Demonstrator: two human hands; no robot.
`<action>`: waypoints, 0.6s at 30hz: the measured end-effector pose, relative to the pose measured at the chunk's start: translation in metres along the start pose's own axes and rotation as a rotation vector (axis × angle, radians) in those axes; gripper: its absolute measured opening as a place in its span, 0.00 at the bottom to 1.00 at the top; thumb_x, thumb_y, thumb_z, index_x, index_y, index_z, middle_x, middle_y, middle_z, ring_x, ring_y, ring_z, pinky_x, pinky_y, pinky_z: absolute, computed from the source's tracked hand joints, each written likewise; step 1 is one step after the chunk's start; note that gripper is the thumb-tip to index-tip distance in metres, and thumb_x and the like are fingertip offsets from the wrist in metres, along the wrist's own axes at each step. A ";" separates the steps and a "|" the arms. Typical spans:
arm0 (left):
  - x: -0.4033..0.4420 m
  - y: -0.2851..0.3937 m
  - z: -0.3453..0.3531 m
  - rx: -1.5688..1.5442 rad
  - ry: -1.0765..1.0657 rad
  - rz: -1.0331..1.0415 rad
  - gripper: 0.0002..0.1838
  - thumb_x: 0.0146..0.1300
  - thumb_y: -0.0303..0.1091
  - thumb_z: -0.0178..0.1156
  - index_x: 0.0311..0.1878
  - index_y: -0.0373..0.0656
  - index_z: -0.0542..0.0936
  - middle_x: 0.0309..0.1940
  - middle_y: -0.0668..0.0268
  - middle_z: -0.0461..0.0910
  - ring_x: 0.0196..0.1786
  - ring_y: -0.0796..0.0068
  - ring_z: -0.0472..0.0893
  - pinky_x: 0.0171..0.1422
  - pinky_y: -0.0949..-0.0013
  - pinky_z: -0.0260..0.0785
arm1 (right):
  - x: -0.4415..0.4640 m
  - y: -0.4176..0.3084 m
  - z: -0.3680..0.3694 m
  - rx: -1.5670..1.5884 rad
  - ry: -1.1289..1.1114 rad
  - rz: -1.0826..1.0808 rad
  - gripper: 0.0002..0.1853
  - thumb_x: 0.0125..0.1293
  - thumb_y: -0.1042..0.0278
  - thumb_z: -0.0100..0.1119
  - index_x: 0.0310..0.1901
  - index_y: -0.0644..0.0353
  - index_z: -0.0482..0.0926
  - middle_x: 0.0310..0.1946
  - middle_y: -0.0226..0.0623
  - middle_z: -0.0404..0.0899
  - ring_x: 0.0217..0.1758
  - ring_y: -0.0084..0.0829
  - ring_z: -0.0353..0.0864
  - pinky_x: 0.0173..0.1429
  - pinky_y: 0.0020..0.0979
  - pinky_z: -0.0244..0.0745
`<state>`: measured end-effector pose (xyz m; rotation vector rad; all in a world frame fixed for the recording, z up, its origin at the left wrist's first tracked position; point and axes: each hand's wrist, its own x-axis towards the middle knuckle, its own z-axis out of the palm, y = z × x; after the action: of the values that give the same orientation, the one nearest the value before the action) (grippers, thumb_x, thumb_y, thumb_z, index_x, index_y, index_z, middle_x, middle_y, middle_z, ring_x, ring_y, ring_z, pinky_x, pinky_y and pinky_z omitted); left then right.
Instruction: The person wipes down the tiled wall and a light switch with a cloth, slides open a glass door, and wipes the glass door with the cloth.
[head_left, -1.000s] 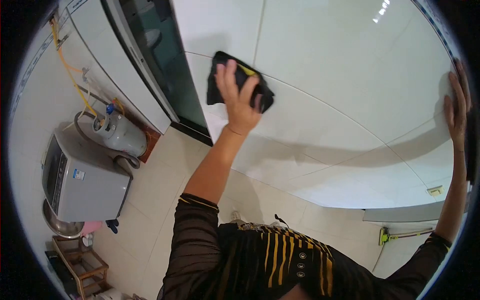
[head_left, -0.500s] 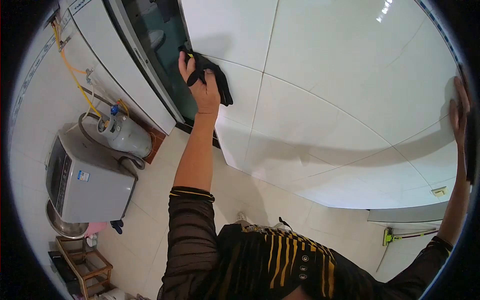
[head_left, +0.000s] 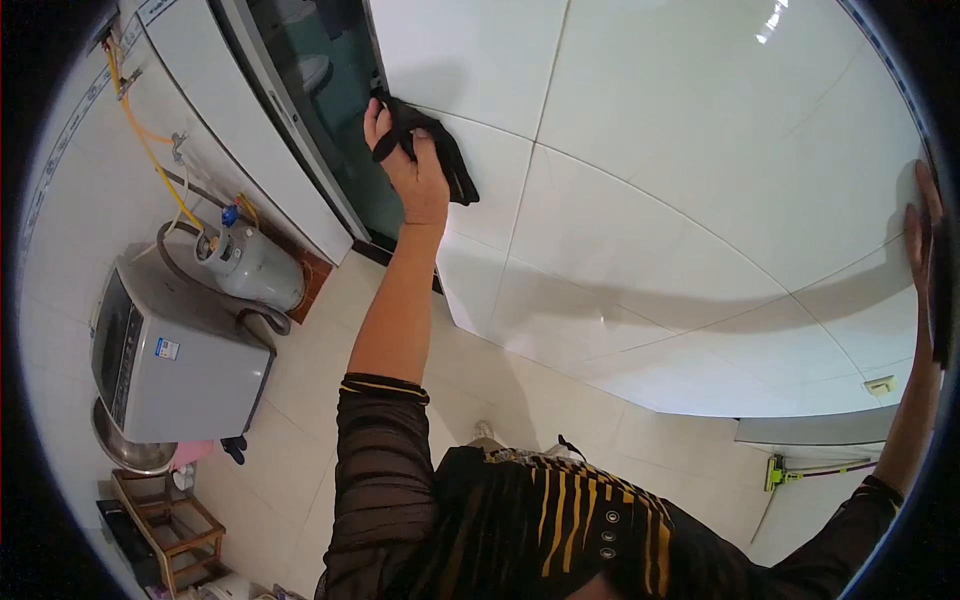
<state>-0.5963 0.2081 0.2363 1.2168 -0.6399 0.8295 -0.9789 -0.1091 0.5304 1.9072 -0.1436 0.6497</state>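
My left hand (head_left: 412, 178) is closed on a black cloth (head_left: 452, 165), pressed to the white tiled wall (head_left: 640, 220) at its left edge, beside the doorway. Part of the cloth loops around the fingers, and its loose end hangs to the right over the tiles. At the far right, my right hand (head_left: 922, 225) rests at the wall's other edge with its fingers stretched out. A dark edge hides part of that hand, and nothing shows in it.
A grey washing machine (head_left: 195, 350) and a gas cylinder (head_left: 258, 270) with hoses stand at left. Below them are a metal basin (head_left: 125, 445) and a wooden stool (head_left: 170, 520). A green-headed mop (head_left: 775, 473) lies lower right. The sliding door frame (head_left: 290, 120) borders the doorway.
My left hand has shifted slightly to the right with the cloth, whose loose end has swung right and a little up. My right hand has slid slightly down along the edge.
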 end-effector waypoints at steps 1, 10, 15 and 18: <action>-0.005 0.001 0.001 0.118 -0.031 0.059 0.24 0.59 0.25 0.47 0.60 0.31 0.62 0.66 0.50 0.52 0.67 0.55 0.56 0.71 0.59 0.46 | 0.003 -0.009 -0.010 -0.057 -0.166 0.096 0.23 0.66 0.43 0.42 0.53 0.50 0.74 0.63 0.41 0.66 0.70 0.41 0.58 0.74 0.46 0.45; -0.006 0.002 0.010 0.061 0.046 -0.057 0.23 0.62 0.26 0.45 0.60 0.29 0.61 0.67 0.50 0.50 0.68 0.56 0.54 0.71 0.62 0.46 | 0.010 0.017 0.009 0.162 0.463 -0.282 0.24 0.66 0.42 0.42 0.54 0.48 0.74 0.63 0.40 0.66 0.70 0.41 0.58 0.74 0.46 0.44; -0.026 0.017 0.014 0.447 -0.096 0.163 0.27 0.60 0.28 0.45 0.63 0.29 0.57 0.69 0.48 0.48 0.71 0.49 0.49 0.74 0.54 0.36 | -0.005 -0.011 -0.010 -0.016 -0.191 0.103 0.24 0.66 0.42 0.42 0.53 0.48 0.74 0.64 0.40 0.66 0.70 0.41 0.57 0.75 0.45 0.44; -0.039 0.022 0.016 0.434 -0.170 0.269 0.25 0.59 0.28 0.43 0.60 0.28 0.59 0.69 0.45 0.48 0.71 0.48 0.48 0.74 0.54 0.37 | -0.001 -0.019 -0.015 0.071 -0.181 0.128 0.23 0.66 0.42 0.43 0.53 0.48 0.74 0.63 0.40 0.66 0.70 0.41 0.57 0.75 0.44 0.43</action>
<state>-0.6363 0.1876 0.2206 1.6294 -0.7993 1.1378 -0.9783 -0.0877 0.5188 2.0372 -0.3650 0.5724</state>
